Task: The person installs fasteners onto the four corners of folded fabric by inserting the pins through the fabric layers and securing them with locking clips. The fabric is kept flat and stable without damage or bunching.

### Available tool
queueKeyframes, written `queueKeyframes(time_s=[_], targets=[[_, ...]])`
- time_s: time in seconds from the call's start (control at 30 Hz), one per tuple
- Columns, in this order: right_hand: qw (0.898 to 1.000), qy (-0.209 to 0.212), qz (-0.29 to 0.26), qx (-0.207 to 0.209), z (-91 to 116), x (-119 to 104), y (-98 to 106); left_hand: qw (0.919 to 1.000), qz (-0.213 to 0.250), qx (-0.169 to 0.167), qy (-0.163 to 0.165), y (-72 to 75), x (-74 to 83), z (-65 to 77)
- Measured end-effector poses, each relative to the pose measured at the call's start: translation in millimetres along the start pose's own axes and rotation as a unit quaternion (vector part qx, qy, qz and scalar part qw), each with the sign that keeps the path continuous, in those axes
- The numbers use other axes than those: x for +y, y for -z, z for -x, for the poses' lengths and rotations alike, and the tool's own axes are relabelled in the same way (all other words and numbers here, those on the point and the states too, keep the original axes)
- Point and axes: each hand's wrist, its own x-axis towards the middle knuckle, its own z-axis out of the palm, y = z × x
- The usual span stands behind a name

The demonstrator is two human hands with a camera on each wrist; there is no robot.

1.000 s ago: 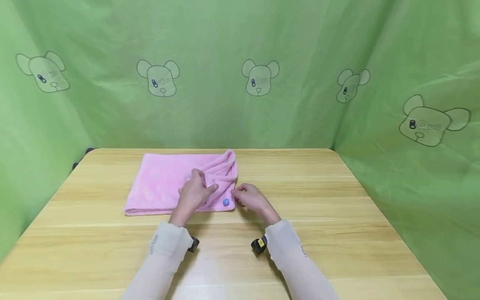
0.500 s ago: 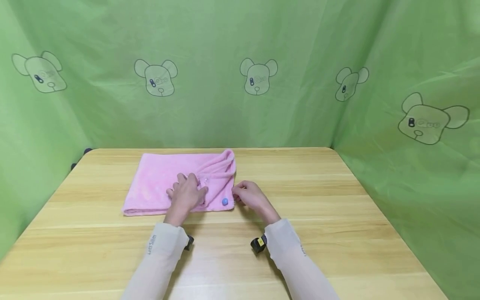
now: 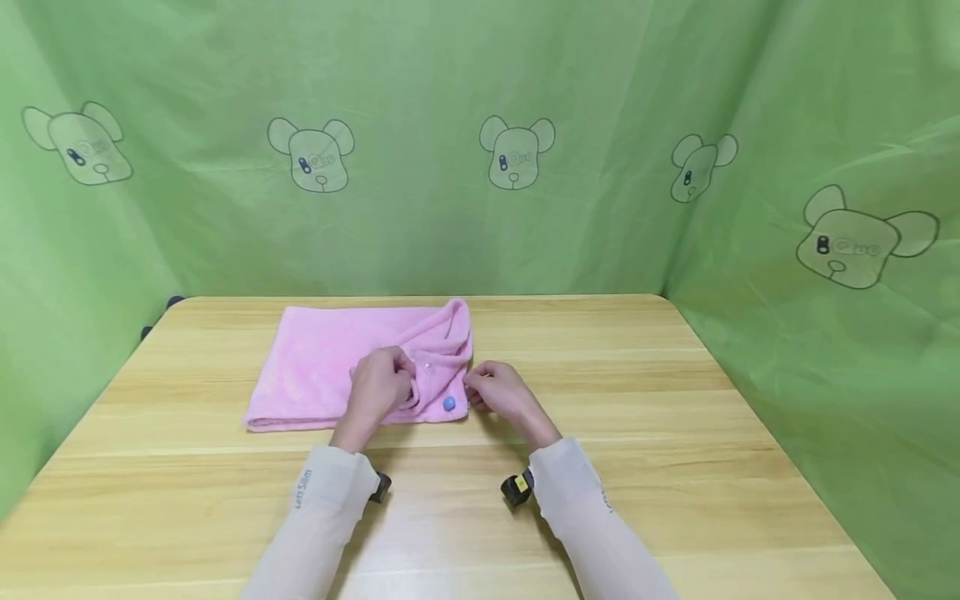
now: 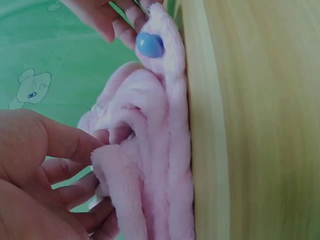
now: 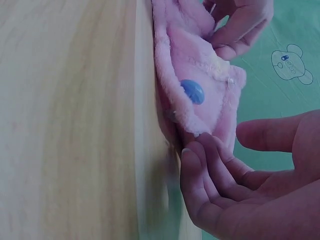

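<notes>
A pink plush cloth lies folded on the table, its right end gathered into creases. A round blue button shows at its near right corner. My left hand pinches a raised fold of the cloth, left of the button, with curled fingers; some fingertips are hidden behind the fold. My right hand is at the right edge beside the button. In the right wrist view its fingertips touch the cloth's corner, while the thumb stands apart from them.
The light wood table reaches back to a green curtain printed with bear heads, which also hangs at both sides. A black wrist camera sits under the right sleeve.
My left hand first shifted left with its fingers spread over the cloth, then curled and took hold of a fold. The right hand has stayed at the edge.
</notes>
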Motion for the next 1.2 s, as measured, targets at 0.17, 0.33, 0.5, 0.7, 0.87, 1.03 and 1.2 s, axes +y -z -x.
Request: queueKeyframes(time_s=[0.17,0.33,0.5,0.7,0.87,1.03,1.2], targets=[[1.000,0.001,-0.002,0.003,-0.1,-0.9,-0.2,0.9999,0.000,0.000,-0.012,-2.2,5.1,2.6],[1.000,0.010,0.000,-0.002,0.9,0.5,-1.0,0.9994,-0.013,-0.026,-0.021,-4.8,10.7,6.2],[1.000,0.022,-0.002,-0.008,1.2,1.0,-1.0,0.9985,-0.033,-0.033,-0.030,-9.2,14.1,7.0],[1.000,0.005,-0.025,0.012,0.4,-0.1,-1.3,0.9980,-0.018,-0.039,-0.047,-10.7,16.8,7.5],[0.999,0.013,-0.041,0.034,0.8,-0.1,0.4,0.9951,-0.005,-0.075,-0.064,-11.8,21.2,8.6],[1.000,0.023,-0.004,0.020,2.0,0.0,2.1,0.9948,0.007,-0.066,-0.078,-12.9,22.0,9.3],[1.000,0.018,0.011,0.010,2.3,0.0,3.0,0.9959,0.035,-0.039,-0.073,-11.9,23.1,9.6]])
